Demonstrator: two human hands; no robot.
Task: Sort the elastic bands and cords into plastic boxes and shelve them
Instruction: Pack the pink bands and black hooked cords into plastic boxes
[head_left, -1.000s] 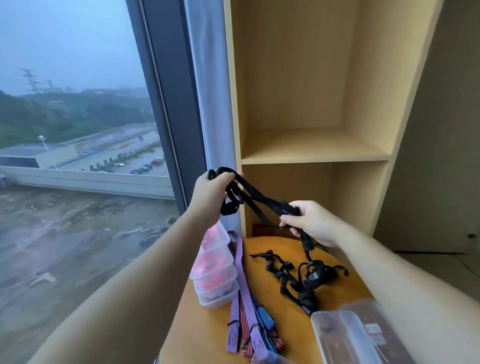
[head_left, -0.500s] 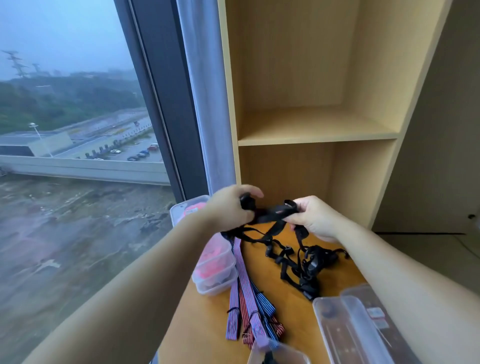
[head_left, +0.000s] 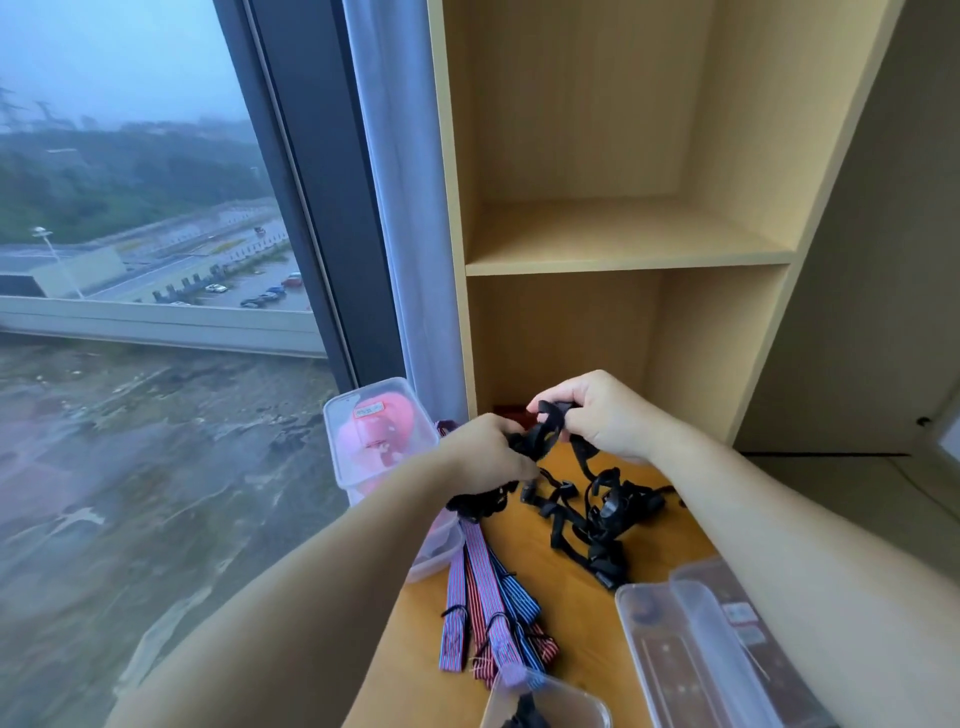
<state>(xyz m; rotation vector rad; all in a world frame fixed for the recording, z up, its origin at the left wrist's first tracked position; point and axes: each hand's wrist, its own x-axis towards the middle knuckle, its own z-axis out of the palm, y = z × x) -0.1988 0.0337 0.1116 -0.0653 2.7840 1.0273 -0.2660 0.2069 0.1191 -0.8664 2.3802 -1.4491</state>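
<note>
Both hands hold one black elastic band (head_left: 543, 434) just above the round wooden table (head_left: 566, 613). My left hand (head_left: 485, 452) grips its bunched left end; my right hand (head_left: 597, 415) pinches a loop of it. A tangle of black bands (head_left: 597, 514) lies on the table under my hands. Striped red, blue and purple bands (head_left: 488, 597) lie in a fan nearer me. Stacked clear plastic boxes (head_left: 379, 441) holding pink things stand at the table's left edge.
Clear box lids (head_left: 696, 649) lie at the front right, and an open clear box (head_left: 545, 701) with something black inside sits at the bottom edge. A wooden shelf unit (head_left: 623, 254) with two bare compartments stands behind the table. A large window (head_left: 156, 260) and curtain (head_left: 405, 208) are at left.
My hands came down and together from a stretched-out hold, folding the black band into a bunch just above the table. The camera tilted lower.
</note>
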